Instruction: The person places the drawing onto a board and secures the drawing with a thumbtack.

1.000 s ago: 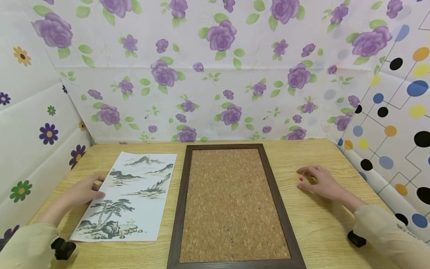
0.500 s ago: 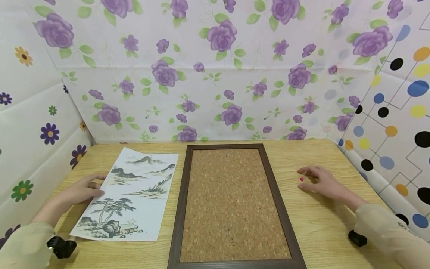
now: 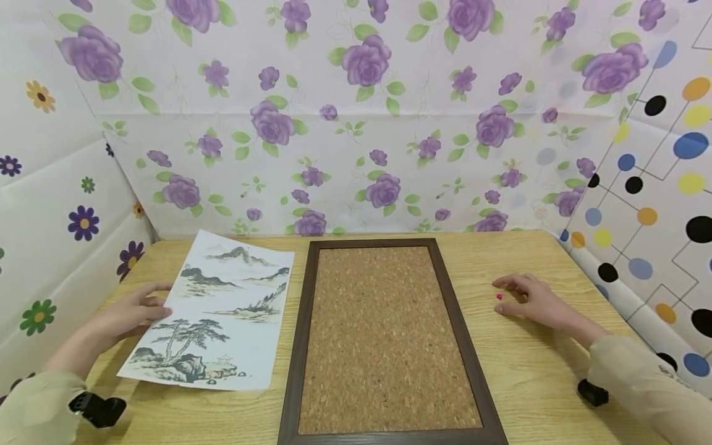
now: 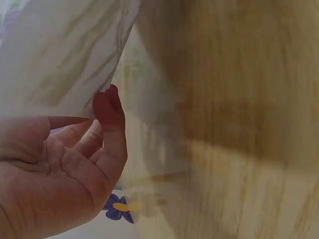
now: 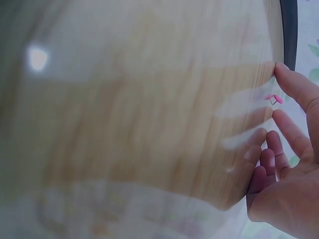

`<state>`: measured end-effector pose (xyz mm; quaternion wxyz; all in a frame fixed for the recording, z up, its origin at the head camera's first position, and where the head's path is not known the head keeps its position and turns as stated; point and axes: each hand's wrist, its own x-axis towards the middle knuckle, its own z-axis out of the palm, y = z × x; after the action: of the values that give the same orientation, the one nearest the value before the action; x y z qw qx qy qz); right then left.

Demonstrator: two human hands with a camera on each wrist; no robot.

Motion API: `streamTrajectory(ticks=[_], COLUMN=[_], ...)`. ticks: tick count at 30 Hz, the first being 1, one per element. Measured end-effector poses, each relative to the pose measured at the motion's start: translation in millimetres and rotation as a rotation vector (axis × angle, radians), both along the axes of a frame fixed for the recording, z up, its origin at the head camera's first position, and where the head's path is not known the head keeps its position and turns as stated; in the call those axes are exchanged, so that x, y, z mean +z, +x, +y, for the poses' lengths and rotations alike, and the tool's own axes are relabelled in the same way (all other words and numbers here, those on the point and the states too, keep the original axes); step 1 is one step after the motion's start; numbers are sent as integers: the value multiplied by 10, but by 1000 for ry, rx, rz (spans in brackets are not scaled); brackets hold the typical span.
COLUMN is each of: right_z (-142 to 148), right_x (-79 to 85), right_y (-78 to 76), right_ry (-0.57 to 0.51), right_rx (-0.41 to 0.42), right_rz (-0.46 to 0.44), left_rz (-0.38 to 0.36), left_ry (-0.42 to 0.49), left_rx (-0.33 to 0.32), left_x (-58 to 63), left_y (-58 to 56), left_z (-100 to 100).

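My left hand (image 3: 128,314) pinches the left edge of a white paper sheet (image 3: 236,287) printed with an ink landscape of mountains and pine trees. Seen from the left wrist, thumb and fingertips meet at the lifted edge of the sheet. My right hand (image 3: 536,304) rests on the table at the right, thumb and forefinger spread apart. Between those fingertips, touching neither, lies a pink thumbtack (image 3: 499,296); the right wrist view shows its pink head (image 5: 278,99) and thin point, mirrored in the glossy tabletop.
A corkboard (image 3: 389,334) in a dark brown frame lies between the hands on the wood-grain table (image 3: 489,253). Flower-patterned sheeting (image 3: 356,148) hangs behind, and dotted sheeting (image 3: 651,204) hangs at the right. A black wrist camera (image 3: 99,409) sits by the left sleeve.
The paper's far left corner and near edge have risen off the table as the left hand lifts slightly and shifts left. The right hand and thumbtack stay in place.
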<state>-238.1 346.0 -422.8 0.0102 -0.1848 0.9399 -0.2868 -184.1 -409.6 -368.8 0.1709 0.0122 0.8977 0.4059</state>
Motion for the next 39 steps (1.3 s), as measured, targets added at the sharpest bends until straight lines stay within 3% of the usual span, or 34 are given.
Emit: streamTrajectory(ticks=[11, 20, 27, 39], right_z=[59, 51, 47, 45], right_x=[-25, -16, -22, -8], right_y=[-25, -34, -43, -50], right_ry=[-41, -37, -38, -71], right_rx=[-16, -17, -5, 17], right_rz=[-74, -78, -74, -81], left_rz=[66, 86, 85, 85], left_ry=[153, 241, 309, 401], left_rx=[24, 14, 44, 94], left_x=[175, 285, 260, 114], left_y=[-32, -96, -142, -160], left_z=[109, 429, 744, 1415])
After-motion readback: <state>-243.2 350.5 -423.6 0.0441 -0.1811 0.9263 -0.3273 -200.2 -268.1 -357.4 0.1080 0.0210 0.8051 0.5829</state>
